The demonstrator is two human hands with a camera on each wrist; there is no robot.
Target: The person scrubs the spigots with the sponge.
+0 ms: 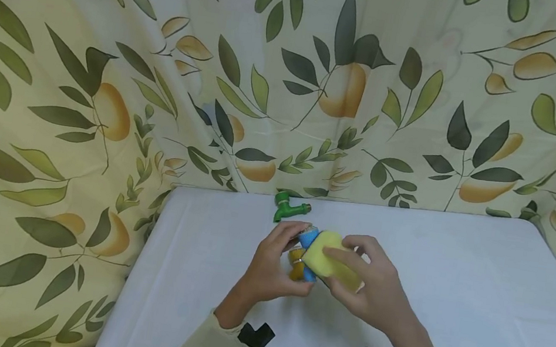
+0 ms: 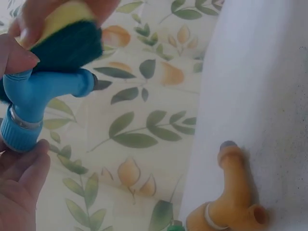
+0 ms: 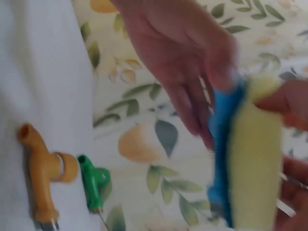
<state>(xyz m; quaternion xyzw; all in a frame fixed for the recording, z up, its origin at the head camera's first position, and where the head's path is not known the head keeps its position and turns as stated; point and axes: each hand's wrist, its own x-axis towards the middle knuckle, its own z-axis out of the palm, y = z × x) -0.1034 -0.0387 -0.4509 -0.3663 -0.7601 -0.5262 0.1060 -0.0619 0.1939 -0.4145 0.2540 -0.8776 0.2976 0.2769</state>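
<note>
My left hand (image 1: 269,267) grips a blue plastic tap (image 2: 31,98) between thumb and fingers, off the table. The tap has a ribbed cap, a silvery ring and a dark threaded end. A sponge (image 1: 331,258), yellow with a dark green scouring side, is pinched in my right hand (image 1: 381,286). Its green side lies against the blue tap's body, as the left wrist view shows. In the right wrist view, the sponge covers part of the tap. On the table beyond the hands lies an orange tap (image 3: 44,178), partly hidden in the head view.
A green tap (image 1: 288,207) lies at the far edge of the white-covered table (image 1: 456,270). Behind the table and along its left side hangs a leaf-and-fruit patterned curtain (image 1: 412,14). Black straps (image 1: 256,335) show at both wrists.
</note>
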